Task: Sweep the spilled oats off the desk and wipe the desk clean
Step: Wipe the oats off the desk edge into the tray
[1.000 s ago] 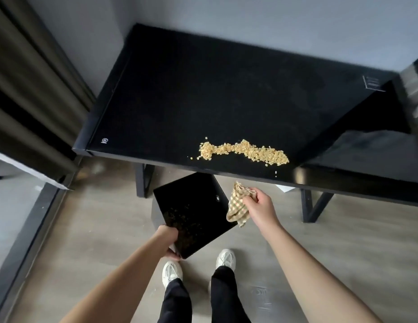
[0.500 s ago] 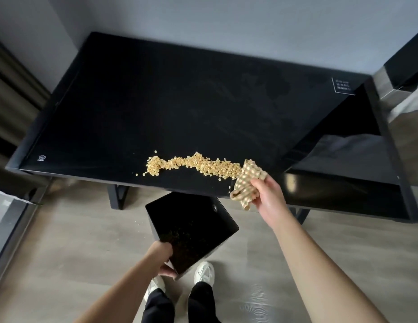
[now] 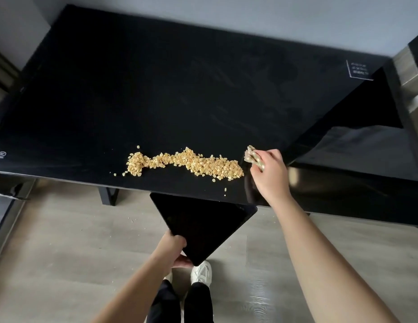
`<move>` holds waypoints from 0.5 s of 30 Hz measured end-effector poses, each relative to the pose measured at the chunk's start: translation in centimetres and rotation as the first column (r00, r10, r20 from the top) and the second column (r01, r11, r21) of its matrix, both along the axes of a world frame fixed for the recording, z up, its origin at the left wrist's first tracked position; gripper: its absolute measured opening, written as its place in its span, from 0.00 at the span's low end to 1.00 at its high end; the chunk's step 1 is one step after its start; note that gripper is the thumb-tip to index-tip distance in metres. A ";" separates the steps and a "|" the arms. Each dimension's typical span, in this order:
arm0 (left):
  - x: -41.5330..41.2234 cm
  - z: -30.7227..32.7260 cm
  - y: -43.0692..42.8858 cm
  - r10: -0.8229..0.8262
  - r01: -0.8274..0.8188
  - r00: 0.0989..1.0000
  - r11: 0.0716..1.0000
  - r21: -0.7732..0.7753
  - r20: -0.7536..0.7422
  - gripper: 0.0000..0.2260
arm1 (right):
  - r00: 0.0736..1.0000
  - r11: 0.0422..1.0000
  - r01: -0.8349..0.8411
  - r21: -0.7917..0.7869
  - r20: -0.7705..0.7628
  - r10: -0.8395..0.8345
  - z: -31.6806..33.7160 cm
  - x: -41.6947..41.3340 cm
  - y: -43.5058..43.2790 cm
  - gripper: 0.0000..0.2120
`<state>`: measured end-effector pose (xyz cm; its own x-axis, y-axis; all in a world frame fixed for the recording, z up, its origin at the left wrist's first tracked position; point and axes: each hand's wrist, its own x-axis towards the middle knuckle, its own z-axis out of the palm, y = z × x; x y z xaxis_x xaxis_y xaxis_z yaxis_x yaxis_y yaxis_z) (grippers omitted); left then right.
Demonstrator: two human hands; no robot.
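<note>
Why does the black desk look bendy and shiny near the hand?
Head view: the wide-angle lens makes the desk look curved; its glossy top mirrors light beside the right hand; the oats look sharp, the cloth a little blurred.

- The checked cloth (image 3: 251, 156) is being carried by the right hand (image 3: 271, 173) from below the front edge of the desk (image 3: 156, 89) up onto the desktop. It is now being held just beside the right end of the oats (image 3: 191, 163).
- The cloth is being bunched tighter in the fingers, so less of it is being shown.
- The black tray (image 3: 203, 224) is being brought by the left hand (image 3: 173, 248) up to the desk's front edge, below the oats.
</note>
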<state>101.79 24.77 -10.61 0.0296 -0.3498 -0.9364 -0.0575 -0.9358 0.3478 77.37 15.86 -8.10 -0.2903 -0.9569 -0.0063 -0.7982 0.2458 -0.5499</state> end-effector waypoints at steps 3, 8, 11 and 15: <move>-0.1 -0.8 -0.7 -0.018 0.018 1.000 1.000 0.002 -0.013 0.16 | 0.991 0.991 -0.133 -0.010 0.002 0.133 -0.1 0.1 -1.4 0.16; -0.1 -1.9 -1.9 -0.075 0.075 0.997 0.997 0.028 -0.033 0.15 | 0.968 0.967 -0.249 -0.050 0.017 0.250 -0.6 1.1 -3.3 0.16; 0.0 -2.3 -2.6 -0.093 0.095 0.995 0.995 0.040 -0.046 0.15 | 0.950 0.950 -0.304 -0.069 0.048 0.308 -0.5 0.8 -3.0 0.16; 0.3 -2.1 -3.0 -0.162 0.163 0.987 0.986 0.038 -0.020 0.14 | 0.919 0.929 -0.369 -0.039 0.134 0.371 -0.1 2.0 -1.3 0.17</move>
<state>102.07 21.74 -12.69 -0.0403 -0.3120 -0.9492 -0.2044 -0.9273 0.3134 79.35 14.61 -8.23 0.0873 -0.9962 -0.0075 -0.7475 -0.0605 -0.6615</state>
